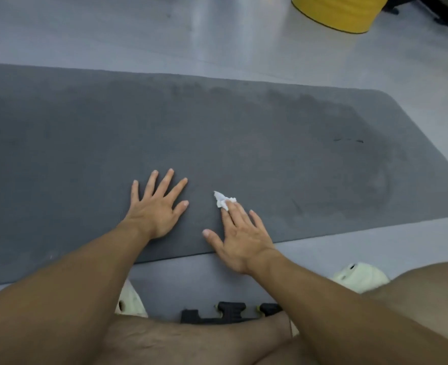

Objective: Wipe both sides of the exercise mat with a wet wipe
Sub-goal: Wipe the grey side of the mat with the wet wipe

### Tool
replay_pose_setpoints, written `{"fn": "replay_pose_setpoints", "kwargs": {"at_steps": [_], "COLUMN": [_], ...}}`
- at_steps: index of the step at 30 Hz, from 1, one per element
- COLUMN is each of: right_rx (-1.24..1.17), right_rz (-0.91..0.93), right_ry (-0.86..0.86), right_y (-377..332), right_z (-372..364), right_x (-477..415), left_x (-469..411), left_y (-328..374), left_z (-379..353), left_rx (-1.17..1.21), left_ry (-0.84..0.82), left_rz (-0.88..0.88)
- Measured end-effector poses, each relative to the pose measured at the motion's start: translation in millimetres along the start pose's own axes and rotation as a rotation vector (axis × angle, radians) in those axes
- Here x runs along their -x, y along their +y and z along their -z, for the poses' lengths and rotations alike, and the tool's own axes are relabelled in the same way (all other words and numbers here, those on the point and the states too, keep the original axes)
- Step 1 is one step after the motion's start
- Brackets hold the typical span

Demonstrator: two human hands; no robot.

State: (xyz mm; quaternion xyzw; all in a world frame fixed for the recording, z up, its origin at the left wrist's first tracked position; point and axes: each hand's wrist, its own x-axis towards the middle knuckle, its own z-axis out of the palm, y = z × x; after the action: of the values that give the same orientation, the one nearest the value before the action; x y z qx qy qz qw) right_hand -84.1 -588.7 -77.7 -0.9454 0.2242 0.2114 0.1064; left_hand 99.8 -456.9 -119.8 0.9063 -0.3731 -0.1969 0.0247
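A dark grey exercise mat [217, 133] lies flat on the floor and spans the view from the left edge to a rounded corner at the right. Darker damp patches show on its right half. My left hand [155, 206] rests flat on the mat near its front edge, fingers spread. To its right, my right hand [240, 233] presses a small crumpled white wet wipe [224, 200] onto the mat under straight fingertips. Most of the wipe sticks out beyond the fingers.
The floor is pale grey. A yellow round container [338, 10] stands at the back right, with black furniture legs [446, 21] beside it. My knees and pale shoes [359, 275] are at the bottom, with a black strap buckle [230, 310] between them.
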Motion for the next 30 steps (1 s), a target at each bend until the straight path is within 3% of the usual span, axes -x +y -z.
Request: {"fn": "replay_pose_setpoints", "kwargs": {"at_steps": [6, 9, 12, 18, 22, 25, 30], "right_rx": [-0.092, -0.178, -0.278, -0.192, -0.041, -0.025, 0.008], "right_rz": [-0.501, -0.613, -0.507, 0.17, 0.21, 0.038, -0.493], "right_ry": [0.019, 0.005, -0.066, -0.045, -0.01, -0.004, -0.029], "right_y": [76.2, 118.6, 104.6, -16.4, -27.7, -3.1, 79.3], "right_z": [32.5, 42.3, 38.9, 0.6, -10.1, 2.7, 17.1], "right_x": [-16.1, -13.0, -16.7, -11.8, -7.8, -12.2, -7.2], "left_x": [-8.0, -9.5, -8.7, -6.0, -7.2, -7.5, -7.9], "left_y": [1.9, 5.4, 6.4, 8.2, 6.2, 3.4, -1.7], "left_z": [5.4, 8.3, 10.0, 6.9, 4.4, 1.7, -1.3], "left_rx": [-0.01, -0.028, -0.034, -0.037, -0.029, -0.009, 0.033], "left_ry": [-0.119, -0.151, -0.155, -0.111, -0.096, -0.081, -0.065], "left_rz": [0.067, 0.099, 0.125, 0.129, 0.119, 0.108, 0.072]}}
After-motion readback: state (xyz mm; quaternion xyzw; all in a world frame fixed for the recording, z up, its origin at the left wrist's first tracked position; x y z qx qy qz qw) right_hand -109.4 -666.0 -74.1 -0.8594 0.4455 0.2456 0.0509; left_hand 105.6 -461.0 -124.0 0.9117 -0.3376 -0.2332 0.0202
